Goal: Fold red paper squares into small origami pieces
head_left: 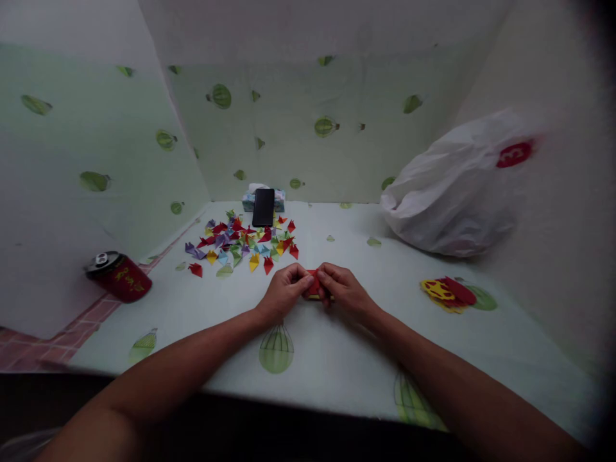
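Between my two hands is a small piece of red paper (pixel 313 282), with a yellow edge showing along its bottom. My left hand (pixel 287 289) pinches its left side, thumb on top. On the other side my right hand (pixel 344 287) pinches it with thumb and fingers. The fingers cover much of the paper, so its full shape is hidden. Beyond my left hand lies a spread of small folded paper pieces (pixel 235 240) in red, yellow, purple, green and blue, some looking like origami cranes.
A black phone (pixel 264 207) leans on a tissue box (pixel 248 203) at the back. A red can (pixel 126 280) lies tilted at the left. To the right are red and yellow cut-outs (pixel 440 290) and a full white plastic bag (pixel 443 192). Walls enclose the table (pixel 231 359).
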A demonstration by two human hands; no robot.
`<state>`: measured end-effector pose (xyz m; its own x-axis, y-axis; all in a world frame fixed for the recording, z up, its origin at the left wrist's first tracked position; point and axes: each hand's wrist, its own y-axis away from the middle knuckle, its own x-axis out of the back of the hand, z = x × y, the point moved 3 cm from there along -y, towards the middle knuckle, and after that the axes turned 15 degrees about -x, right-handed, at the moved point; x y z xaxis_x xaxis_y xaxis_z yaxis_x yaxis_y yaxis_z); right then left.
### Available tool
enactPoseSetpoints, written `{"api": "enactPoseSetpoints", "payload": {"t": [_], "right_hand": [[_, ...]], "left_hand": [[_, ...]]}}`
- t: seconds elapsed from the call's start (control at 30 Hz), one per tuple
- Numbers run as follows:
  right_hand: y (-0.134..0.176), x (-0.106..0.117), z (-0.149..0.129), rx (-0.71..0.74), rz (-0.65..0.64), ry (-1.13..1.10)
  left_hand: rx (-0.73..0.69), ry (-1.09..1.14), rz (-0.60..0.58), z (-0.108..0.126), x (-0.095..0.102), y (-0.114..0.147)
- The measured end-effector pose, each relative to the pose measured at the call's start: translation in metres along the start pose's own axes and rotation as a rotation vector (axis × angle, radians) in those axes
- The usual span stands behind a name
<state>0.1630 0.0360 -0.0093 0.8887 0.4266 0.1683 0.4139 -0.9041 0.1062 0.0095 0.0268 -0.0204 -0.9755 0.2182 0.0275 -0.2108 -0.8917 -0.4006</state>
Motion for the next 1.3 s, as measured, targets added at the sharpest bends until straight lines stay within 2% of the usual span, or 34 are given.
{"api": "enactPoseSetpoints", "payload": {"t": [0.17,0.33,0.53,0.73,0.87,1.1,1.2,1.3], "right_hand": [[0.003,0.002,-0.002,0.046,0.074,0.065],[0.006,0.003,-0.006,0.063,0.122,0.086],[0.003,-0.003,-0.004,-0.016,-0.067,-0.155],[0.004,0.002,-0.007,0.059,0.022,0.139],[0.002,-0.002,0.001,-0.085,-0.064,-0.106],[-0.002,-0.008,0.017,-0.26,-0.189,-0.481],[0.0,-0.008,0.017,-0.299,-0.182,-0.463],[0.001,-0.005,0.015,-0.254,-0.106,-0.251]], "left_hand": [[-0.011,-0.077,-0.038,0.004,-0.005,0.002],[0.004,-0.03,-0.123,0.01,-0.005,-0.001],[0.074,0.105,0.066,0.006,0.0,-0.001],[0.11,0.096,0.054,0.01,0.002,-0.003],[0.147,0.117,0.088,0.01,0.002,-0.003],[0.346,0.182,0.068,0.004,0.001,-0.001],[0.36,0.201,0.054,0.005,0.001,-0.002],[0.359,0.215,0.043,0.006,0.0,-0.002]]}}
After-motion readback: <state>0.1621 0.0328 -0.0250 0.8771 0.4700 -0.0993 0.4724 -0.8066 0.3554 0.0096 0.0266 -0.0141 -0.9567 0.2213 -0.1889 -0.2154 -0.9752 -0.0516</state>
